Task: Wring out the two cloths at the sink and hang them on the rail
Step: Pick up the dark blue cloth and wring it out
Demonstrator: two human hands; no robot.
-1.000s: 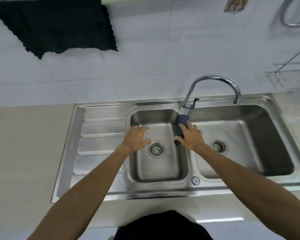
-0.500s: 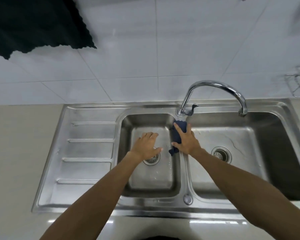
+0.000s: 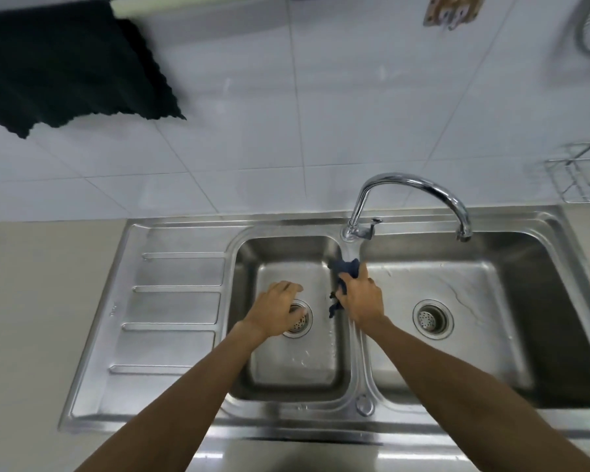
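A small dark blue cloth (image 3: 347,268) lies bunched on the divider between the two basins of the steel sink (image 3: 181,233). My right hand (image 3: 361,296) is closed on it, and a corner of the cloth dangles into the left basin. Over the left basin's drain hovers my left hand (image 3: 276,313), fingers apart and holding nothing. A black cloth (image 3: 65,63) with a scalloped edge hangs over the pale rail (image 3: 198,1) at the top left of the wall.
A chrome gooseneck tap (image 3: 413,189) arches over the right basin. A ribbed drainboard (image 3: 174,301) is left of the basins. A wire rack (image 3: 583,178) is fixed to the wall at the right edge, with a hook plate (image 3: 452,10) above.
My right hand has gathered the blue cloth tighter on the divider. My left hand has drifted over the left drain. The view has tilted up, showing the rail again.
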